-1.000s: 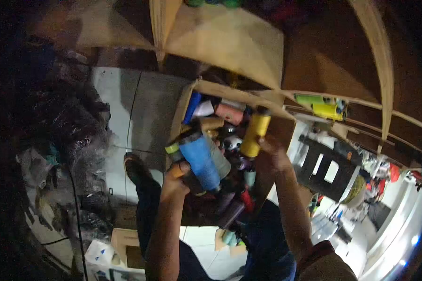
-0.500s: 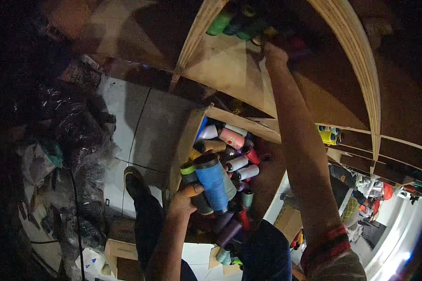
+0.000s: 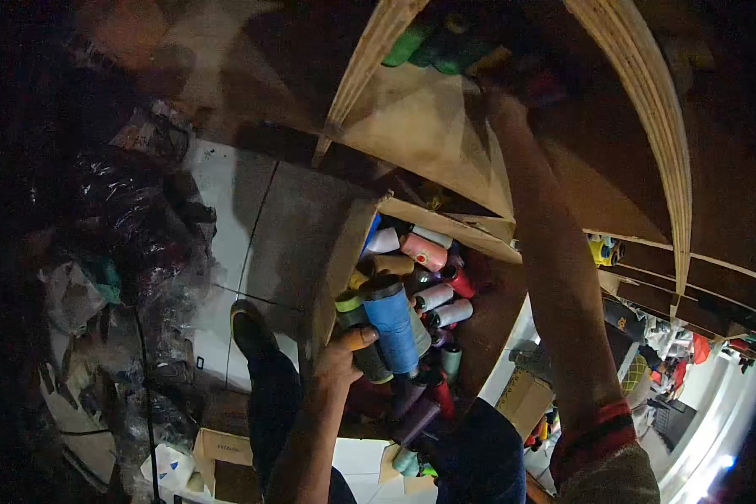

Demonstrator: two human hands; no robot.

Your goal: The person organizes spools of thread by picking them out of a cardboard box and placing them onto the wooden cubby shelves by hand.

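My left hand [image 3: 342, 357] is closed around a blue thread spool [image 3: 391, 328], with dark and lime-topped spools [image 3: 349, 309] bunched beside it, over an open cardboard box [image 3: 344, 260]. Inside the box lie a pink spool [image 3: 425, 251], white spools [image 3: 451, 312] and several other colours. My right hand [image 3: 502, 105] reaches up into a dim wooden shelf compartment [image 3: 412, 113], close to a row of green spools [image 3: 407, 45] and darker ones. Its fingers are dark and blurred, so what they hold cannot be made out.
Wooden dividers [image 3: 647, 109] curve across the top. Crumpled dark plastic [image 3: 134, 244] lies on the left. A small open carton [image 3: 224, 454] stands at the bottom left, another box [image 3: 525, 399] right of my knee. Yellow spools [image 3: 601, 250] sit on a shelf at right.
My right hand has left the box area, where it held a yellow spool, and is up in the shelf compartment. My left hand still holds the blue spool over the box.
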